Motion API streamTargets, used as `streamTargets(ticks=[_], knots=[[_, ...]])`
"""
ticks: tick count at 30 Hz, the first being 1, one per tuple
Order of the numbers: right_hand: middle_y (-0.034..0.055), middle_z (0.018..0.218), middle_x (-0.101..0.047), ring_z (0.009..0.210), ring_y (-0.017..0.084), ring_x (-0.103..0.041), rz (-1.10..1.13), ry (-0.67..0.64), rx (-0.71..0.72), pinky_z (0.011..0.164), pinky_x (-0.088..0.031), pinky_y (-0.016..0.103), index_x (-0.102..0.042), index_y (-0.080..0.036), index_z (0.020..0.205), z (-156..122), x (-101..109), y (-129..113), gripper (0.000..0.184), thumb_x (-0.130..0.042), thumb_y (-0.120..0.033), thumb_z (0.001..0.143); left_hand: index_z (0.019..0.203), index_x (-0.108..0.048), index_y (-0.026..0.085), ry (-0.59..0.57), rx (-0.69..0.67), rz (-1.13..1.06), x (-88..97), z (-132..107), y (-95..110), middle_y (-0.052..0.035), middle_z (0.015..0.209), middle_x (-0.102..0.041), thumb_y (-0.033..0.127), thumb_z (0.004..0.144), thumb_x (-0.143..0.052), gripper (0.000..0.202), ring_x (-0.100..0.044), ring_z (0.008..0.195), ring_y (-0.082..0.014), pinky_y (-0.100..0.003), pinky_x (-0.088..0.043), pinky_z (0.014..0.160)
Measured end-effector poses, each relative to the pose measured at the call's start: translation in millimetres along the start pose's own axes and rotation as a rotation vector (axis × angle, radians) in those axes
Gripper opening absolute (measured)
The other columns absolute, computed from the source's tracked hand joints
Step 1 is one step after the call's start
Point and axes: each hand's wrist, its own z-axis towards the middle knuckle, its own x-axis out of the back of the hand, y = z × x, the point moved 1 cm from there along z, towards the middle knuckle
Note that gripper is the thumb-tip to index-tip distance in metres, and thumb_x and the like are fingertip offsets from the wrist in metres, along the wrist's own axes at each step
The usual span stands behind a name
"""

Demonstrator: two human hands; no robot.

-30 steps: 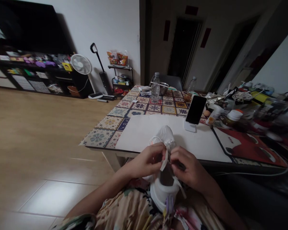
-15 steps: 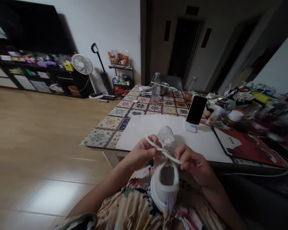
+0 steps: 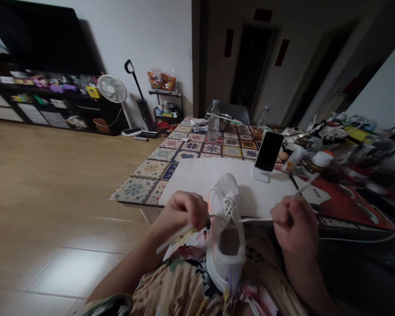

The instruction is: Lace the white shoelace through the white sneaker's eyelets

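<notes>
A white sneaker [image 3: 226,228] rests on my lap, toe pointing at the table, its opening facing up. My left hand [image 3: 181,211] is fisted round the left end of the white shoelace [image 3: 217,217], left of the shoe. My right hand [image 3: 296,226] is fisted round the right end, well off to the shoe's right. The lace runs taut from the eyelets out to both fists, and its loose tips stick out past each hand.
A low table [image 3: 141,186] with a patterned tile top stands just ahead, with a white mat [image 3: 200,175], a phone on a stand [image 3: 268,153], water bottles [image 3: 213,120] and clutter at the right. Wooden floor lies to the left, with a fan [image 3: 111,90] and shelves by the wall.
My hands were together over the shoe's tongue working the lace. They have pulled apart sideways, left going left and right going right, drawing the lace tight.
</notes>
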Motion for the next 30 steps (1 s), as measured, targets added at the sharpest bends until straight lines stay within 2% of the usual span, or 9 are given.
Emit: streamTargets(ticks=[2, 4, 6, 8, 15, 22, 24, 27, 30], knots=[[-0.0027, 0.064, -0.058, 0.047, 0.01, -0.05, -0.22, -0.116, 0.099, 0.044, -0.039, 0.023, -0.061, -0.024, 0.078, -9, -9, -1, 0.016, -0.063, -0.032, 0.091, 0.059, -0.068, 0.016, -0.108, 0.158, 0.109, -11.1, -2, -4, -0.0012, 0.052, -0.063, 0.045, 0.066, -0.085, 0.034, -0.058, 0.05, -0.0126, -0.024, -0.046, 0.051], [-0.0007, 0.071, -0.067, 0.059, 0.014, -0.061, -0.45, -0.366, 0.243, 0.055, -0.047, 0.026, -0.064, -0.024, 0.085, -17, -19, -5, 0.007, -0.062, -0.023, 0.092, 0.084, -0.074, 0.015, -0.079, 0.275, 0.153, -21.1, -4, -8, -0.0022, 0.062, -0.069, 0.044, 0.065, -0.085, 0.036, -0.062, 0.055, -0.0131, -0.024, -0.049, 0.054], [0.0013, 0.078, -0.071, 0.068, 0.016, -0.066, -0.624, -0.587, 0.387, 0.064, -0.05, 0.028, -0.064, -0.024, 0.095, -23, -26, -9, 0.009, -0.058, -0.018, 0.093, 0.089, -0.074, 0.015, -0.036, 0.27, 0.207, -27.8, -4, -10, -0.0023, 0.065, -0.07, 0.045, 0.066, -0.084, 0.039, -0.062, 0.056, -0.0126, -0.023, -0.05, 0.055], [0.0032, 0.082, -0.072, 0.071, 0.017, -0.066, -0.706, -0.669, 0.48, 0.067, -0.05, 0.03, -0.062, -0.022, 0.101, -25, -29, -11, 0.012, -0.054, -0.018, 0.095, 0.076, -0.074, 0.014, -0.031, 0.177, 0.313, -30.7, -4, -11, -0.0036, 0.064, -0.069, 0.045, 0.07, -0.082, 0.032, -0.062, 0.057, -0.0124, -0.023, -0.05, 0.055], [0.0046, 0.08, -0.069, 0.072, 0.017, -0.065, -0.692, -0.627, 0.453, 0.067, -0.05, 0.03, -0.06, -0.021, 0.093, -22, -34, -15, 0.012, -0.049, -0.018, 0.096, 0.072, -0.07, 0.014, -0.076, -0.058, 0.562, -32.2, -6, -9, -0.0058, 0.069, -0.071, 0.034, 0.082, -0.073, 0.023, -0.063, 0.063, -0.0124, -0.023, -0.049, 0.061], [-0.0028, 0.063, -0.06, 0.053, 0.013, -0.056, -0.518, -0.344, 0.179, 0.05, -0.046, 0.023, -0.056, -0.023, 0.081, -28, -33, -7, 0.011, -0.061, -0.025, 0.091, 0.082, -0.072, 0.018, -0.248, -0.123, 0.592, -37.3, -9, 0, -0.0062, 0.077, -0.075, 0.017, 0.084, -0.07, 0.004, -0.07, 0.073, -0.0142, -0.026, -0.054, 0.069], [-0.0019, 0.069, -0.064, 0.058, 0.013, -0.059, -0.516, -0.384, 0.211, 0.053, -0.048, 0.023, -0.058, -0.024, 0.09, -28, -33, -7, 0.005, -0.061, -0.02, 0.091, 0.084, -0.074, 0.019, -0.239, -0.175, 0.611, -36.4, -10, 1, -0.0061, 0.077, -0.075, 0.014, 0.085, -0.069, 0.007, -0.07, 0.072, -0.0141, -0.025, -0.055, 0.069], [0.0024, 0.085, -0.067, 0.076, 0.016, -0.065, -0.527, -0.552, 0.293, 0.068, -0.054, 0.027, -0.059, -0.024, 0.102, -25, -34, -13, 0.017, -0.053, -0.013, 0.09, 0.091, -0.075, 0.022, -0.177, -0.251, 0.662, -34.1, -12, 2, -0.0068, 0.081, -0.076, 0.015, 0.087, -0.067, 0.011, -0.07, 0.073, -0.0148, -0.026, -0.055, 0.067], [0.0034, 0.088, -0.064, 0.081, 0.017, -0.063, -0.529, -0.607, 0.322, 0.072, -0.054, 0.029, -0.06, -0.023, 0.097, -21, -37, -17, 0.021, -0.052, -0.008, 0.084, 0.095, -0.076, 0.023, -0.129, -0.284, 0.696, -33.6, -13, 3, -0.0068, 0.083, -0.077, 0.017, 0.086, -0.068, 0.013, -0.07, 0.073, -0.0148, -0.026, -0.054, 0.066]])
